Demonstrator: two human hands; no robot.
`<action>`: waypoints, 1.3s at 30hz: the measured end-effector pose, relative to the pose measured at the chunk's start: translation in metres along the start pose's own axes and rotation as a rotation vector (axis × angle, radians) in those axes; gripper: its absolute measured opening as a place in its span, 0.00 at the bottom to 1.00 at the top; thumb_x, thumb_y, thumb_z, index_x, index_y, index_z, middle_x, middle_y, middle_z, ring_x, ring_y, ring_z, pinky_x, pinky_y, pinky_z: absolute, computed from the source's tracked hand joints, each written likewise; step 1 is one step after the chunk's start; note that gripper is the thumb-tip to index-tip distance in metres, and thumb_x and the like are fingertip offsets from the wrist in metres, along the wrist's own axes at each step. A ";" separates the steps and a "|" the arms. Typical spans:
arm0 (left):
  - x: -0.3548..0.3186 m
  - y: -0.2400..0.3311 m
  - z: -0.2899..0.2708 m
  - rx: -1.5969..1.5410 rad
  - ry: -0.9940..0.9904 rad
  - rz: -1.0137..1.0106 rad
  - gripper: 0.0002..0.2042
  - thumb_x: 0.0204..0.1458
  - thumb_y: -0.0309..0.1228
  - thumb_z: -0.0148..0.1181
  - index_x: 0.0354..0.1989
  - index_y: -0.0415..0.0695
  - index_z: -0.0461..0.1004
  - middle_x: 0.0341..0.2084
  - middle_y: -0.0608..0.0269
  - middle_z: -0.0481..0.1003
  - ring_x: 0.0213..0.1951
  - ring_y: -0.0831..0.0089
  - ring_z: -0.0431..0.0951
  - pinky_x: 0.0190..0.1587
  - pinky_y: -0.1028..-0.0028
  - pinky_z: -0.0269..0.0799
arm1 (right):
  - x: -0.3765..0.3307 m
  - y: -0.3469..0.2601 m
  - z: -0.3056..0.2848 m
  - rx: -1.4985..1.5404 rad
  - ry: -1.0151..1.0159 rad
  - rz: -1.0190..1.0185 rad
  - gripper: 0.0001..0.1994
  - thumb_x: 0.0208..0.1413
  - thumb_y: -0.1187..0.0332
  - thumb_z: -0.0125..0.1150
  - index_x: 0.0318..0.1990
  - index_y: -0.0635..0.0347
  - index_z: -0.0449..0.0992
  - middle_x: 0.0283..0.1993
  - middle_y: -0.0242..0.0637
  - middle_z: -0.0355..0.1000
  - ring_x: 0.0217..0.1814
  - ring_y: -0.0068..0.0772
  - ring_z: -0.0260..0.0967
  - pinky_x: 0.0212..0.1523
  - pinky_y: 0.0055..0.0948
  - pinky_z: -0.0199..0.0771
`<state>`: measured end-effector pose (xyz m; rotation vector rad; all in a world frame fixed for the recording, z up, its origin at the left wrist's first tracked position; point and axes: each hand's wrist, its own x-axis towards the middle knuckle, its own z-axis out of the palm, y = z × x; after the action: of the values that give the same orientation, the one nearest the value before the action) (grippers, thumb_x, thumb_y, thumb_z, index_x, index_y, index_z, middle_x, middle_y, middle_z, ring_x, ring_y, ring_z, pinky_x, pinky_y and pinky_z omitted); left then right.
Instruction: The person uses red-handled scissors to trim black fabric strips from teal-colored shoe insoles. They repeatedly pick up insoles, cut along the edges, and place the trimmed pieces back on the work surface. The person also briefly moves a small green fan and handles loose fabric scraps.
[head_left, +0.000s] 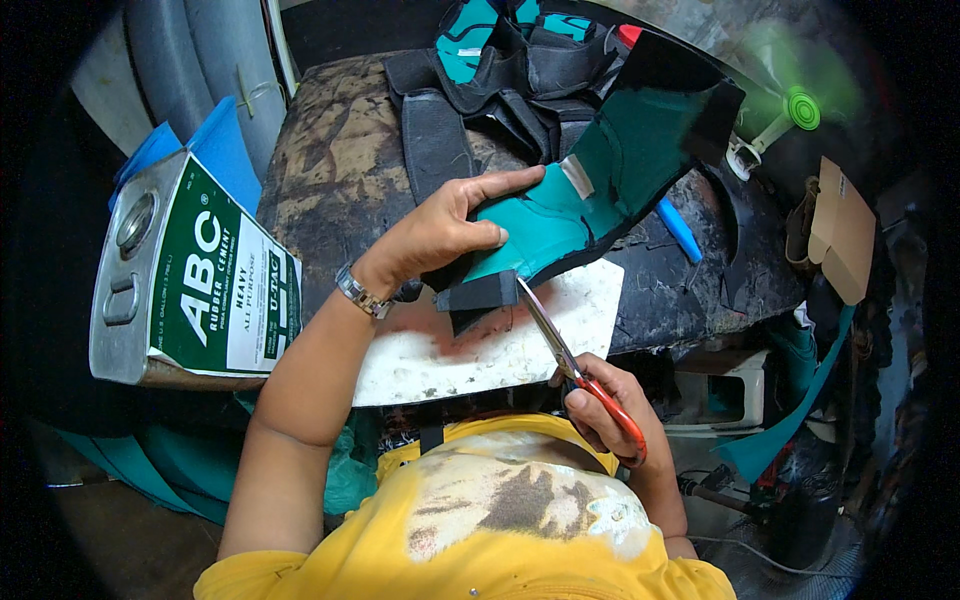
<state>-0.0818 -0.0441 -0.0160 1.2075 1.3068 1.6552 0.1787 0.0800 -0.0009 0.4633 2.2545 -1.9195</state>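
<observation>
— teal foam, black on the outside: that's the padded piece (610, 170) the left hand (440, 232) has hold of?

— yes. the left grip is clamped on its lower end, thumb on the teal face, fingers curled behind, index finger stretched along the top edge. the piece rises up and to the right from the hand, over the dark, worn desk (330, 160).

— and the right hand (600, 405)?

— its grip is closed through the orange handles of the scissors (570, 360). the blades point up and left, slightly parted, their tips touching the black strip (478, 292) that hangs from the bottom of the teal piece.

— what's underneath?

— a white cutting board (500, 345), scuffed and stained, lying on the near edge of the desk just below the strip.

— anything else about?

— a pile of similar black-and-teal pieces (500, 60) at the far side of the desk, a blue pen-like thing (680, 230) just right of the held piece, a big metal can with a green-and-white label (190, 275) at the left (lying tilted, cap side up), and a small green fan (795, 105) at the upper right, its blades blurred. a metal watch (360, 292) sits on the left wrist.
</observation>
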 end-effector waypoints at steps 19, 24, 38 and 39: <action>0.000 0.009 0.027 -0.121 0.246 -0.103 0.32 0.50 0.27 0.61 0.65 0.38 0.59 0.53 0.58 0.70 0.47 0.79 0.73 0.53 0.79 0.68 | 0.007 -0.007 -0.032 -1.209 0.702 -0.404 0.28 0.39 0.66 0.68 0.54 0.52 0.72 0.28 0.38 0.63 0.24 0.41 0.70 0.24 0.37 0.69; 0.000 0.009 0.027 -0.080 0.264 -0.066 0.32 0.49 0.28 0.61 0.65 0.38 0.59 0.56 0.56 0.68 0.51 0.77 0.71 0.56 0.77 0.66 | 0.009 -0.011 -0.037 -1.264 0.665 -0.428 0.27 0.41 0.64 0.68 0.54 0.51 0.72 0.28 0.37 0.63 0.24 0.40 0.70 0.24 0.36 0.69; 0.004 0.005 0.038 -0.318 0.333 0.040 0.32 0.51 0.21 0.61 0.66 0.45 0.59 0.61 0.58 0.62 0.57 0.75 0.66 0.61 0.75 0.62 | 0.022 -0.015 -0.037 0.123 0.142 -0.038 0.14 0.61 0.63 0.54 0.49 0.62 0.68 0.22 0.26 0.63 0.16 0.19 0.61 0.14 0.20 0.58; 0.004 0.004 0.039 -0.307 0.335 0.071 0.32 0.51 0.21 0.61 0.66 0.45 0.59 0.61 0.59 0.62 0.57 0.76 0.66 0.61 0.75 0.62 | 0.024 -0.015 -0.034 0.247 0.109 -0.052 0.15 0.62 0.62 0.52 0.50 0.63 0.67 0.22 0.28 0.63 0.15 0.20 0.60 0.14 0.20 0.58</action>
<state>-0.0460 -0.0292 -0.0085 0.8276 1.1525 2.0881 0.1544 0.1147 0.0121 0.5583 2.1189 -2.2644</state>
